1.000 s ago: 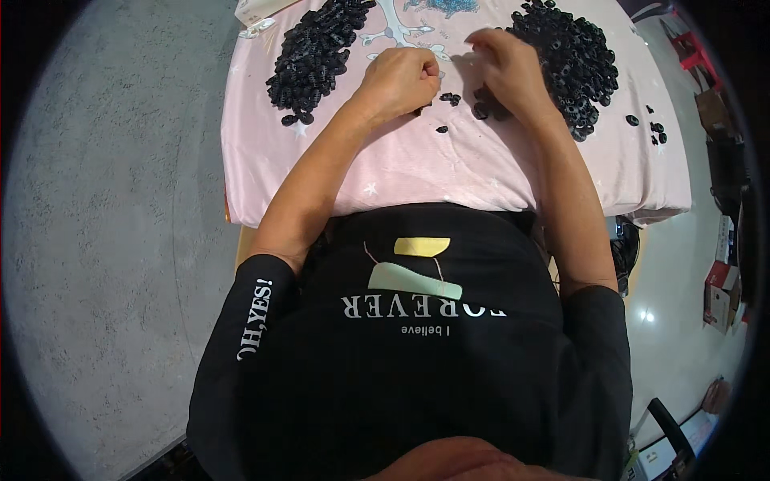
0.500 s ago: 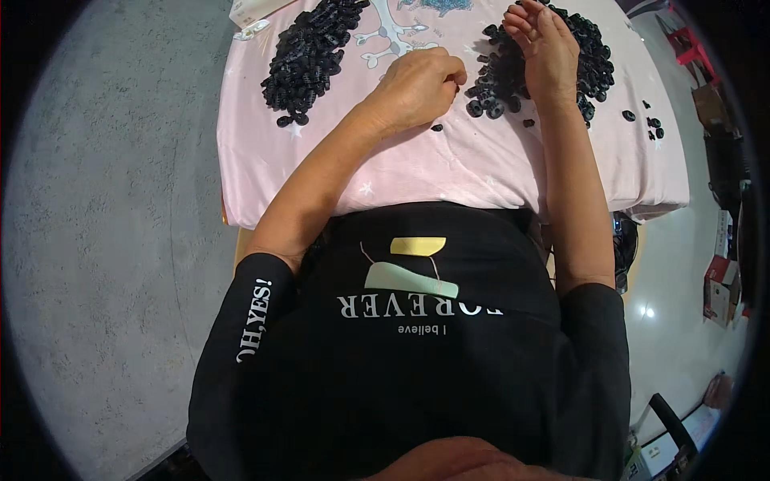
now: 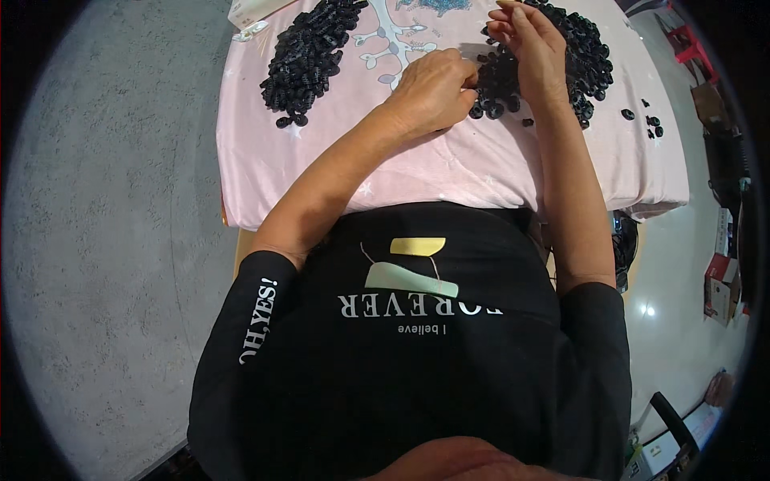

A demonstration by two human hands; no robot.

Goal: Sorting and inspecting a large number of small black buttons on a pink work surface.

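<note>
My left hand (image 3: 437,92) rests low over the pink cloth with its fingers curled at the near-left edge of a pile of small black round plastic parts (image 3: 589,52). Whatever its fingertips hold is hidden. Above that same pile is my right hand (image 3: 539,56), its fingers bent and drawn together near the top of the picture. I cannot make out what is between them. Farther left lies a second heap of black ribbed parts (image 3: 309,64), away from both hands.
A pink patterned cloth (image 3: 273,172) covers the table. Several loose black parts (image 3: 628,115) lie near its right side. A white box (image 3: 255,10) stands at the far-left corner. On the floor at right are a red stool (image 3: 691,44) and boxes (image 3: 722,290).
My left hand has moved right to the edge of the right pile. A small black piece below it no longer shows. My right hand has shifted slightly left, fingers closer together.
</note>
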